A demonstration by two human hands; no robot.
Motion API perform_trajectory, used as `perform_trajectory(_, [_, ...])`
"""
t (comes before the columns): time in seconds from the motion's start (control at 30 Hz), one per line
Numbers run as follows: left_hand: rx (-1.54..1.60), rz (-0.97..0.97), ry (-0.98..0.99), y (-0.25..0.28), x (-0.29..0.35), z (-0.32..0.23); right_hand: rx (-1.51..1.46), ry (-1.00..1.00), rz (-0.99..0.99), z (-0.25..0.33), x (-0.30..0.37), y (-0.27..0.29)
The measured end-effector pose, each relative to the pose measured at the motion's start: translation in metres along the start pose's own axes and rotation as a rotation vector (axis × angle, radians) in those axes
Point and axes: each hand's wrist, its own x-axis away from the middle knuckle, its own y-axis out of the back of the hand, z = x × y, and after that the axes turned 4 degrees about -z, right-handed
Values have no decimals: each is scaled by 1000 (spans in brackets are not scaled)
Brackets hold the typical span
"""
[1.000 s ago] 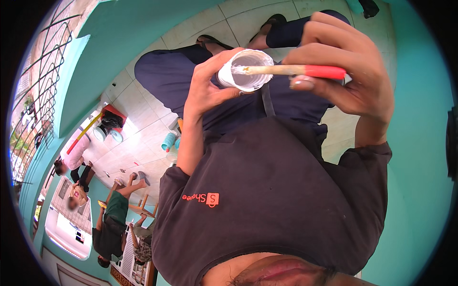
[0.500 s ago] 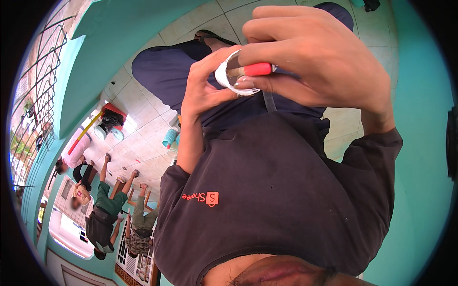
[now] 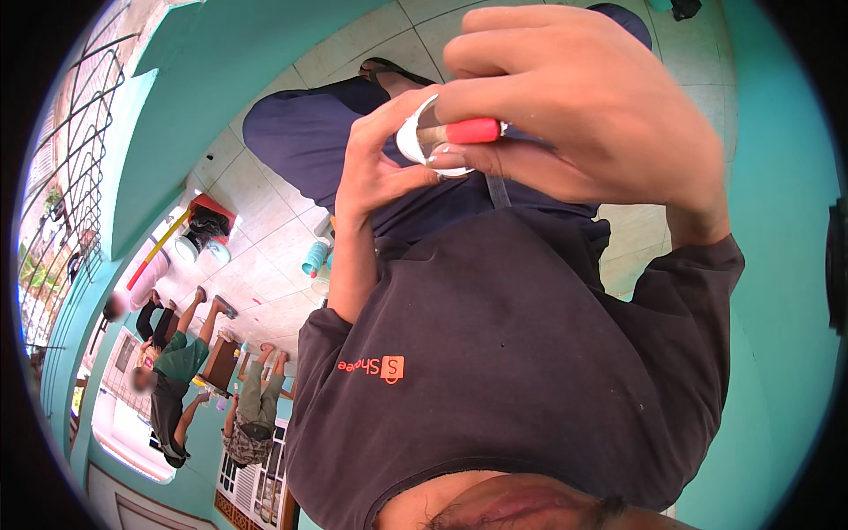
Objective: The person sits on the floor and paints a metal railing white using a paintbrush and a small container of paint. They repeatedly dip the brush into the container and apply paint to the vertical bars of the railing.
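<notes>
My left hand (image 3: 380,155) curls its thumb and fingers around a small white cup-like piece (image 3: 407,141) with a round rim and a darker inside. A short red-handled tool (image 3: 473,131) with a tan end is pinched between the thumb and fingers of my right hand (image 3: 601,115). Its tan end sits at the mouth of the white piece, and my right fingers hide part of both. Whether the tan part is wood or bristles, I cannot tell. Both hands are held close together above my dark trousers (image 3: 291,141).
Teal cups (image 3: 315,256) stand on the tiled floor (image 3: 265,212) to the left. Beyond them are a red dustpan-like container (image 3: 215,212) with black contents and a yellow-and-red pole (image 3: 159,246). Several people, one in green (image 3: 181,358), are farther off. A teal wall (image 3: 777,265) rises at right.
My right hand and the red-handled tool have shifted slightly left; my left hand keeps its grip on the white piece. In the background, the person in green has moved left.
</notes>
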Motion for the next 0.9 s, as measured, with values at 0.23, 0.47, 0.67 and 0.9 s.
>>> perform_trajectory(0.23, [45, -73, 106, -3, 4, 5, -51, 6, -148, -4, 4, 2])
perform_trajectory(0.47, [119, -121, 193, -1, 4, 15, -82, -135, -253, -5, 20, 14])
perform_trajectory(0.67, [158, -223, 215, -5, -3, 7, -252, -386, -553, -4, 44, 2])
perform_trajectory(0.9, [154, -332, 206, -3, -14, -8, -370, -314, -773, -18, 65, -20])
